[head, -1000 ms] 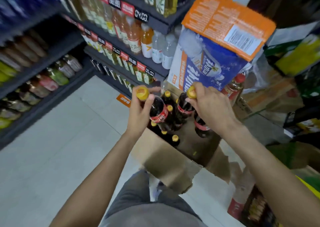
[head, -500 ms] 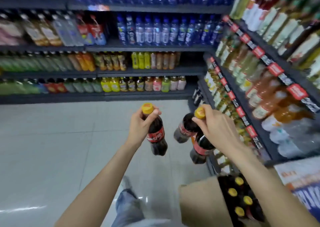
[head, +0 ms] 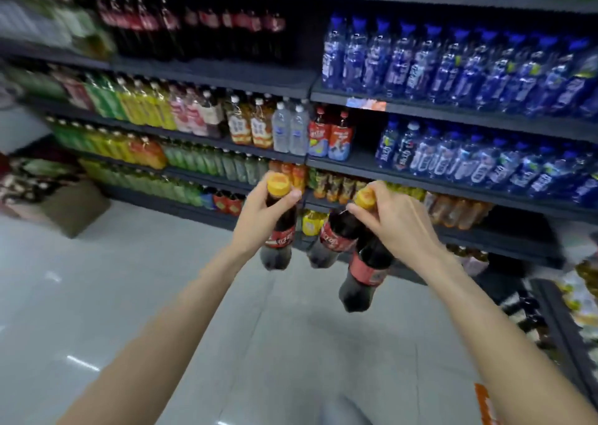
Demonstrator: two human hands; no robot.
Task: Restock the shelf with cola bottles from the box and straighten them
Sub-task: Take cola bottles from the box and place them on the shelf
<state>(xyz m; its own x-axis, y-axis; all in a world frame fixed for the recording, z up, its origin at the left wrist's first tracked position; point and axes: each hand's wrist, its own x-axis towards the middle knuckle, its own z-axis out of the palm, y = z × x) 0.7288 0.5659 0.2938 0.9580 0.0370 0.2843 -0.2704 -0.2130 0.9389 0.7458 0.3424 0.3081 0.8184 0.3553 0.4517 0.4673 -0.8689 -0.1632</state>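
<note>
While hanging above the pale floor [head: 161, 295]: left hand [head: 259, 217] curled round the neck of one yellow-capped cola bottle [head: 278, 240], right hand [head: 398, 224] gripping two more cola bottles [head: 365, 272] by their tops. Beyond, dark shelves [head: 226, 75] packed with drinks, a cola row [head: 194, 33] up top, blue water bottles [head: 453, 65] at right.

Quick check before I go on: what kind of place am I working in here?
Most likely a shop's drinks aisle. Dark shelves run in tiers, packed with rows of blue bottles and green and yellow drinks. The left hand holds one cola bottle and the right hand two cola bottles by their necks.
</note>
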